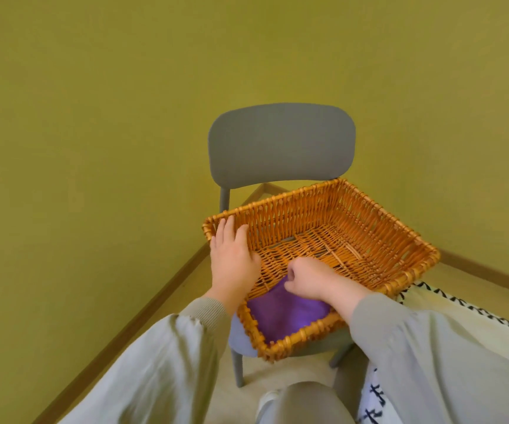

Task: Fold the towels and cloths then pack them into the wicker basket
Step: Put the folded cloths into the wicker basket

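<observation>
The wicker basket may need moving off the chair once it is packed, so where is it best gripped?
Probably by the thick braided rim of the wicker basket, one hand on each short end, coming from above. It has no visible handles, and it overhangs the grey chair, so a two-sided hold should keep it level.

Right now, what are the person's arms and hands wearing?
Both arms wear loose, pale grey-green sleeves, left sleeve and right sleeve, each ending in a ribbed, slightly darker cuff at the wrist. The left hand and right hand are bare: no gloves, rings or watch show.

Olive-green walls, grey chair, wooden skirting board, pale floor
</observation>
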A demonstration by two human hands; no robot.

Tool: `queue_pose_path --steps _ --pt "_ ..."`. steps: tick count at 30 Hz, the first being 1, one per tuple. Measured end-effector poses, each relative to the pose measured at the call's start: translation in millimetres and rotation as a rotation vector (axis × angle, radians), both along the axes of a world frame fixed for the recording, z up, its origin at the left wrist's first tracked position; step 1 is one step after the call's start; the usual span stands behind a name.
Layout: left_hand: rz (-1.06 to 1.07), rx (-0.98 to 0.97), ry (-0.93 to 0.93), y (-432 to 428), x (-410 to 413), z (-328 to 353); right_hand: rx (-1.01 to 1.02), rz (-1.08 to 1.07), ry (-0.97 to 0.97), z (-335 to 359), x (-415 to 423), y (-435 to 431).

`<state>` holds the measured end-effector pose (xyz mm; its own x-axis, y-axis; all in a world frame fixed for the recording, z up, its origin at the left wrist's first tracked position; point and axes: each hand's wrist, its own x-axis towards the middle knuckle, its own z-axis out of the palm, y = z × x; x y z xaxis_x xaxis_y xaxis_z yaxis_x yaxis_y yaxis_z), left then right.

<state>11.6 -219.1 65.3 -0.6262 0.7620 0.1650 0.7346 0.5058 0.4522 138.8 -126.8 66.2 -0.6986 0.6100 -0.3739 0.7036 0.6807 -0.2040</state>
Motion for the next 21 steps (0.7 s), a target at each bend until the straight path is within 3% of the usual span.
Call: queue_pose_path --steps 10,21 --pt "-0.272 0.008 -0.046 42 116 60 0.313 -0.332 0.330 65 123 27" --pt "-0.580 -0.065 -0.291 81 265 87 0.431 -0.577 0.402 85 290 31"
